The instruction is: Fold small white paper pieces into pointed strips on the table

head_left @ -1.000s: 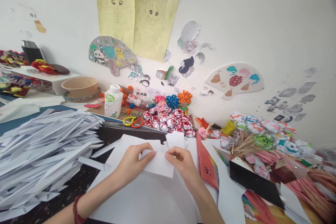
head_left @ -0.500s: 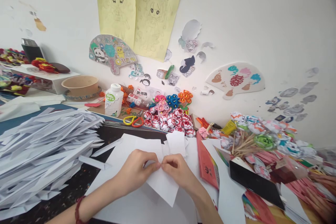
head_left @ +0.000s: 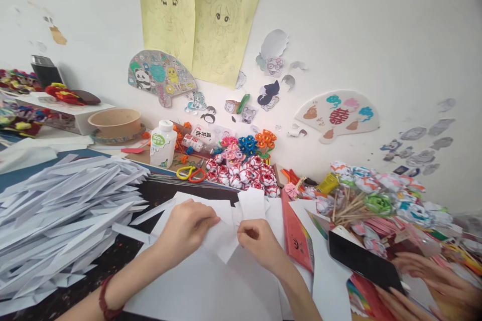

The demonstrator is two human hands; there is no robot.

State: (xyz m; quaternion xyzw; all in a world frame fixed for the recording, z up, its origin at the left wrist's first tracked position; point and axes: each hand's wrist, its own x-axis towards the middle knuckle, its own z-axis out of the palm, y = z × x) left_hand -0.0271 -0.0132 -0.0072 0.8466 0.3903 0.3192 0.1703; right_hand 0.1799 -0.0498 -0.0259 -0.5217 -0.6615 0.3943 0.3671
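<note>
A small white sheet of paper (head_left: 223, 247) hangs between my two hands, one corner pointing down toward me. My left hand (head_left: 188, 228) is closed in a pinch at its upper left side. At the sheet's right edge, my right hand (head_left: 259, 241) pinches with thumb and forefinger. Below both hands lie large white sheets (head_left: 211, 293). A small stack of white paper pieces (head_left: 252, 203) rests just beyond my right hand. To the left spreads a big heap of folded white paper strips (head_left: 71, 210).
Scissors (head_left: 191, 173), a white bottle (head_left: 163, 144) and red-and-white paper flowers (head_left: 246, 175) stand along the back. On the right, another person's hands (head_left: 433, 281) are beside a black phone (head_left: 365, 261). A red packet (head_left: 295, 235) lies right of my right hand.
My left hand has moved left and up, away from my right hand, and the small sheet has shifted up and left. The other person's hands have come in around the phone.
</note>
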